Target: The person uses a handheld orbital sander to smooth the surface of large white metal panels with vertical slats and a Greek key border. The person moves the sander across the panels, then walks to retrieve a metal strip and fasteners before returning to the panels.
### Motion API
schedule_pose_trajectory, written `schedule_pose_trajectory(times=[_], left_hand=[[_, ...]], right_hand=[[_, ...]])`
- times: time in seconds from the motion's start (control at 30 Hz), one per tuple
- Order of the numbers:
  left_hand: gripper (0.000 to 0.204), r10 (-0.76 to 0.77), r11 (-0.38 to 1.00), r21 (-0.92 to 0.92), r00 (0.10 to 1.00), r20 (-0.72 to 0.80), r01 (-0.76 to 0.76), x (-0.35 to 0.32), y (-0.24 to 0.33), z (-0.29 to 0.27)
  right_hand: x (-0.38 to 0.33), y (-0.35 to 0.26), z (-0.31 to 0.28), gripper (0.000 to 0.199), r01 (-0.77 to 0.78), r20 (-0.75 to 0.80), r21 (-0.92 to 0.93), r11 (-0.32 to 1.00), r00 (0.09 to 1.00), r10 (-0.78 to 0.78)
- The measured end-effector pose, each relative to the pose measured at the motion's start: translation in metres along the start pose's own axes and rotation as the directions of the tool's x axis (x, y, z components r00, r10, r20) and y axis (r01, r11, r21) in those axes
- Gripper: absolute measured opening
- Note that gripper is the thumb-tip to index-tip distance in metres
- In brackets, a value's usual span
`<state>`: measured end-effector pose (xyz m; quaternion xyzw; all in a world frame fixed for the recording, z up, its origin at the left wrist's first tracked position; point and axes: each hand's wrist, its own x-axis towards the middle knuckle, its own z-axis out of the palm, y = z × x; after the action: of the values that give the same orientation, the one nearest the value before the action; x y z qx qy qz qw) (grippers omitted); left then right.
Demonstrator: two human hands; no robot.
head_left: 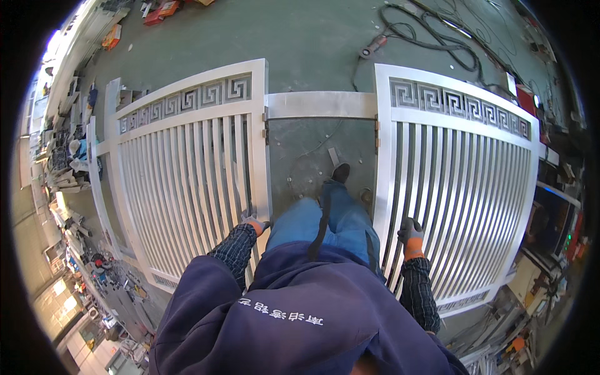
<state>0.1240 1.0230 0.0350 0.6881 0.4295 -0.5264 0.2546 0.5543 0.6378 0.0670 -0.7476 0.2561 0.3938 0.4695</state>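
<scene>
I stand between two white slatted metal gate panels joined by a plain crossbar point(322, 105). My left hand point(254, 223), in a grey glove with an orange cuff, is on the inner upright of the left gate panel point(258, 150), its fingers curled at the slats beside it. In a matching glove, my right hand point(410, 230) is closed at a slat near the inner edge of the right gate panel point(384, 150). The undersides of both grips are hidden. Brass-coloured hinges point(377, 133) show where the crossbar meets the panels. Each panel carries a band of square fretwork along its far end.
A power tool point(373, 47) with a dark cable point(431, 44) lies on the green floor beyond the crossbar. Metal lengths and clutter point(62, 125) line the left side. At the right stand equipment with a lit screen point(553, 194) and more loose metal stock.
</scene>
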Motion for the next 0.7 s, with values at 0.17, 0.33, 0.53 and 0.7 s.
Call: schedule_pose_trajectory(times=[0.17,0.33,0.53,0.7], left_hand=[[0.088,-0.01,0.86,-0.51,0.999,-0.045,-0.014,0.026,0.0,-0.044],[0.08,-0.096,0.558,-0.818,0.968,-0.231,-0.14,0.036,0.055,-0.087],[0.071,-0.083,0.434,-0.73,0.783,-0.616,-0.528,0.123,0.034,-0.159],[0.08,-0.116,0.54,-0.793,0.908,-0.402,-0.282,0.114,0.037,-0.191]], right_hand=[[0.069,0.03,-0.054,0.023,-0.006,0.174,-0.063,0.998,0.985,0.017],[0.047,0.006,-0.079,0.044,-0.2,0.043,-0.193,0.961,0.976,0.212],[0.115,-0.045,-0.017,0.023,-0.096,0.381,-0.033,0.995,0.919,0.101],[0.096,-0.125,0.041,0.023,0.03,0.189,0.093,0.995,0.981,-0.047]])
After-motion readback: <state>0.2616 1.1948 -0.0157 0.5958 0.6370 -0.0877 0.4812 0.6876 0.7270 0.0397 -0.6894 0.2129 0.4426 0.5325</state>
